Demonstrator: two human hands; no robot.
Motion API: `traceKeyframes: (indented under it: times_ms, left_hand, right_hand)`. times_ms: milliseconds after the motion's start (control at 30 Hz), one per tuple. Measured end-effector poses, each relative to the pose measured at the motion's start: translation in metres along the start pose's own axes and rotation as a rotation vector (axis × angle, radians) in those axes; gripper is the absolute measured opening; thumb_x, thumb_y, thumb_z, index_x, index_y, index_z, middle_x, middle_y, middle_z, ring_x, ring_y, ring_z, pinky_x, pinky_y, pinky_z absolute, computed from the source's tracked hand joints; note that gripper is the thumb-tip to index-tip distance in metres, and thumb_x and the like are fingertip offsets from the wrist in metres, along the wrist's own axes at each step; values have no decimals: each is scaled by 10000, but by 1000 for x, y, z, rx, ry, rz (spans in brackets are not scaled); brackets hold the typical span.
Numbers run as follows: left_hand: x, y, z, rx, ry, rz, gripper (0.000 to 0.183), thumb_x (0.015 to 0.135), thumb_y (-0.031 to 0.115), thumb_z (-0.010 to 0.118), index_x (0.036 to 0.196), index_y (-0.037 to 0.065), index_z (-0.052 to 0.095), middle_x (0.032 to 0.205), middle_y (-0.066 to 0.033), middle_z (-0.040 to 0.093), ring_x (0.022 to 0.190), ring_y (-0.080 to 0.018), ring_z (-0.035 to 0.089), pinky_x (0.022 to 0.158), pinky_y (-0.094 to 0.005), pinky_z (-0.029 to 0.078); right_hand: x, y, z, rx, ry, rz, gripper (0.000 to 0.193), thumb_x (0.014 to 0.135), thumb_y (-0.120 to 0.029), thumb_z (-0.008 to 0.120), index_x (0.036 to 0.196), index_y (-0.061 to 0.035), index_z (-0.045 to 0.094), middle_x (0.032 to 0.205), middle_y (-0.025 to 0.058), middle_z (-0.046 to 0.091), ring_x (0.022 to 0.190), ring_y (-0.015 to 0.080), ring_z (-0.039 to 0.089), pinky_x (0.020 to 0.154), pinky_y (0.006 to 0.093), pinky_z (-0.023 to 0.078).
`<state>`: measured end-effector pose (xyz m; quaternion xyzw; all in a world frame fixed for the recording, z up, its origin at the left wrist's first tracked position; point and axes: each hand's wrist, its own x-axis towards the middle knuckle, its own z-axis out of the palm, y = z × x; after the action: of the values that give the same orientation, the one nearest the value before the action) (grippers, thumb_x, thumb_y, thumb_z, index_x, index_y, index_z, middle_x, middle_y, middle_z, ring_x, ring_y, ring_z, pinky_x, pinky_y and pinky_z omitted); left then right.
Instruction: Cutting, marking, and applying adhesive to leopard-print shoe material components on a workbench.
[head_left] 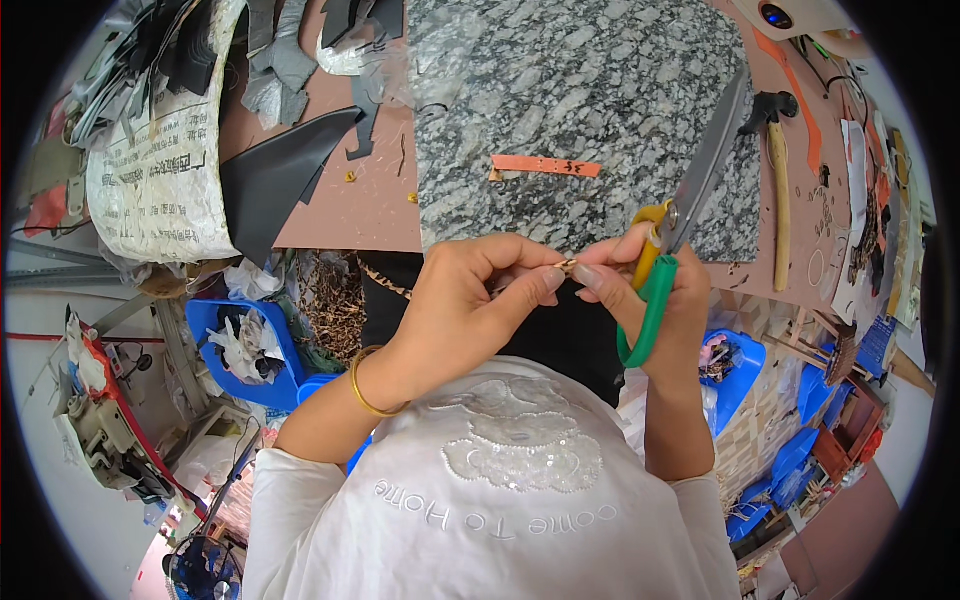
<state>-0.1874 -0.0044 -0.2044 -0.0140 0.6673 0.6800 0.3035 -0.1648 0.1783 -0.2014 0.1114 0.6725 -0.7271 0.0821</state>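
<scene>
"Because the tan-and-dark patterned strip (385,281) looks so narrow, it probably handles as light and limp; where should it be held?"

"Close to its end, likely, in a fingertip pinch, lest it twist."

"And where is it?"

"Its tip sits between the hands; what seems its tail emerges left of the left hand (465,302), whose thumb and forefinger pinch narrowly. The right hand (678,305) meets the tip with close fingertips, also holding green-and-yellow-handled scissors (673,216)."

Left hand (470,297) and right hand (688,305), both pinching thumb-to-forefinger, tips nearly meeting (left forearm (325,415) slants inward, right forearm (677,420) steeper).
</scene>
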Motion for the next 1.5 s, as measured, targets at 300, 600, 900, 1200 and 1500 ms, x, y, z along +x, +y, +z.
traceKeyframes:
  times_ms: [300, 600, 900, 1200, 1500]
  left_hand:
    - [4, -6, 1, 228, 64, 226, 123, 860, 74, 669, 928, -23, 703, 680, -77, 668, 537, -73, 549, 499, -242, 432]
    - [7, 5, -12, 275, -13, 154, 103, 882, 40, 661, 942, -38, 688, 811, -50, 690, 704, -72, 626, 631, -206, 499]
    - [22, 8, -14, 195, -99, -18, 95, 883, 50, 661, 926, -28, 695, 776, -39, 685, 695, -62, 624, 620, -200, 495]
    - [35, 24, -40, 512, 31, 181, 123, 835, 40, 714, 911, -55, 693, 742, -38, 671, 642, -41, 579, 560, -190, 450]
    - [53, 23, -66, 640, 104, 270, 125, 779, 35, 745, 870, -31, 692, 678, -37, 617, 555, -62, 526, 507, -209, 392]
  right_hand:
    - [3, 5, -4, 185, -33, 38, 217, 827, 36, 693, 941, -15, 516, 852, 124, 669, 735, 109, 633, 662, 225, 528]
    - [6, 2, -2, 168, 80, 195, 238, 824, 4, 719, 948, -17, 517, 859, 155, 672, 710, 144, 662, 640, 243, 571]
    - [18, 0, -9, 72, -49, 117, 238, 823, 17, 719, 942, -10, 515, 844, 116, 673, 692, 108, 640, 622, 225, 549]
    - [50, -3, -23, -119, 115, -4, 260, 796, 40, 709, 945, -18, 504, 801, 77, 658, 691, 76, 612, 596, 199, 499]
    - [60, 3, -11, -374, 227, 1, 264, 804, 40, 713, 934, -46, 500, 838, 67, 657, 692, 69, 587, 612, 188, 469]
